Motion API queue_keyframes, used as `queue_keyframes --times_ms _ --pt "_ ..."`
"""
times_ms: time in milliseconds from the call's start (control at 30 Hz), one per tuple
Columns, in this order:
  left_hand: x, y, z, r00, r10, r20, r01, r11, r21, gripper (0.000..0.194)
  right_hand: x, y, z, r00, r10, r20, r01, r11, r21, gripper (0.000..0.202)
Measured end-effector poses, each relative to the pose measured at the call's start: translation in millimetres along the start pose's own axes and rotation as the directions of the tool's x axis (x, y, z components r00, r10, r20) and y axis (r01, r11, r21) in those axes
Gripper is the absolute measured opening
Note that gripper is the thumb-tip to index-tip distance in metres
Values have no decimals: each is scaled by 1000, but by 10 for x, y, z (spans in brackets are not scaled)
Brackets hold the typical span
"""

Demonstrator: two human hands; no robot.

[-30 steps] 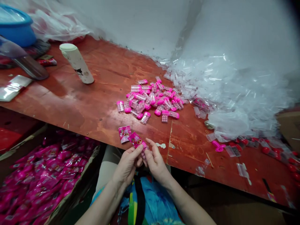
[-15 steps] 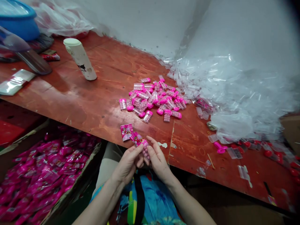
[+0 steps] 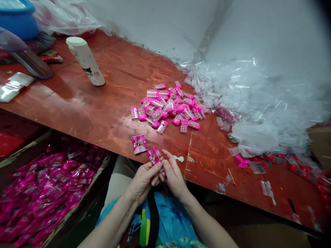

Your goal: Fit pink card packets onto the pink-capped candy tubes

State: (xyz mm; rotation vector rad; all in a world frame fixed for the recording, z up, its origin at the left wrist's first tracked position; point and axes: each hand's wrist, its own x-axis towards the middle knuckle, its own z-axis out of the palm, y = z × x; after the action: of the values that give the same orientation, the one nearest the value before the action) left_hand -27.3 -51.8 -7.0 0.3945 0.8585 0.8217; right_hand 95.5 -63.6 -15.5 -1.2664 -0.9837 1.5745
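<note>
In front of my lap, my left hand (image 3: 142, 181) and my right hand (image 3: 176, 175) meet, both with fingers closed on a small bottle of pink candy balls (image 3: 162, 172). A printed pink sleeve (image 3: 155, 155) sticks up from between my fingers over the bottle's far end; how far it covers the bottle is hidden. Just beyond, at the table's edge, lies a second flat pink sleeve (image 3: 139, 144). Farther back is a loose heap of clear bottles with pink caps and pink balls (image 3: 169, 105).
The red-brown table (image 3: 116, 110) holds a white tumbler (image 3: 89, 65) at left and a large pile of clear plastic pieces (image 3: 248, 100) against the wall at right. A box of pink wrapped packs (image 3: 49, 186) stands below left. A pink plastic piece (image 3: 242, 161) lies at right.
The sleeve in my hands has turned more upright and now stands apart from the flat one on the table. My hands stay closed together on the bottle. The view has shifted slightly.
</note>
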Motion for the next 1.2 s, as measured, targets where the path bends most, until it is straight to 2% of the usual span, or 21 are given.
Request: queue_keyframes --times_ms 133,233,367,467,633,800,967,1200 --pt "-27 33 -15 998 -12 60 10 999 49 30 1 -25 -10 998 -54 -35 51 996 -67 46" --pt "-3 86 -23 1000 17 -3 -17 999 32 32 7 -56 -18 997 -81 18 82 992 -98 45" --pt "28 129 -35 993 86 -86 -86 996 2 32 2 -38 -55 991 -65 121 70 997 -37 43" --pt "0 109 -19 993 90 -76 -90 996 7 33 11 9 -76 991 -52 121 52 999 2 38" --pt "-53 93 8 993 107 -48 -104 993 63 35 65 24 -51 990 -102 94 103 995 -8 36" --pt "-15 140 -34 976 152 -159 -152 988 10 29 62 -3 23 979 -146 140 154 987 -52 34" --pt "-30 129 -34 971 169 -168 -174 985 -11 29 48 38 99 987 -76 140 69 996 57 33" --pt "-94 111 -64 977 173 -126 -173 985 10 29 97 81 92 980 -48 193 22 991 131 39"
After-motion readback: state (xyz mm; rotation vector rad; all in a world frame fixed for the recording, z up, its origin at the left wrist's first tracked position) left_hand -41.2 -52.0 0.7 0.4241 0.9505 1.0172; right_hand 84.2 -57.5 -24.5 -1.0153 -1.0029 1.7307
